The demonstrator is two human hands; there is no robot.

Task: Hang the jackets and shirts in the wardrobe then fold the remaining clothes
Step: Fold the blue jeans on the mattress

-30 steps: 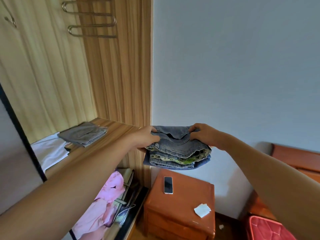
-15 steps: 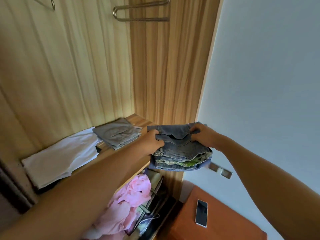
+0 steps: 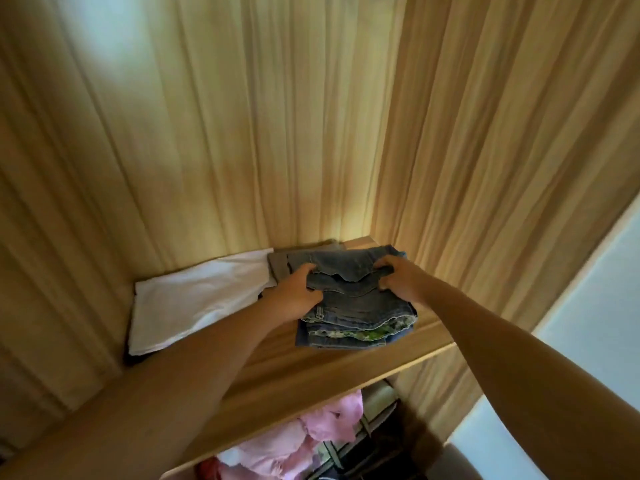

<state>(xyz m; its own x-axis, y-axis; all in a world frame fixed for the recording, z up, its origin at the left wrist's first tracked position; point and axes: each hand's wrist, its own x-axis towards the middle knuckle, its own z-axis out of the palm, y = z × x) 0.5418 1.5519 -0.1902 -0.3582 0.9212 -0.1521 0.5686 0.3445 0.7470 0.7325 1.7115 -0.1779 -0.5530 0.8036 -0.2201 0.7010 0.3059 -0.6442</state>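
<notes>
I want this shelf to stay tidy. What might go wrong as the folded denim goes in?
1. The folded denim stack, gripped by the left hand and right hand, is close to the front edge of the shelf. Released there, it might tip onto the pink clothes below.
2. Pushed deeper, it could rumple the grey folded garment right behind it.
3. Its loose layers may slide apart.

Warm, dim light, pale glare on the wardrobe (image 3: pixel 104 39) upper left; soft blur, bowed edges.
</notes>
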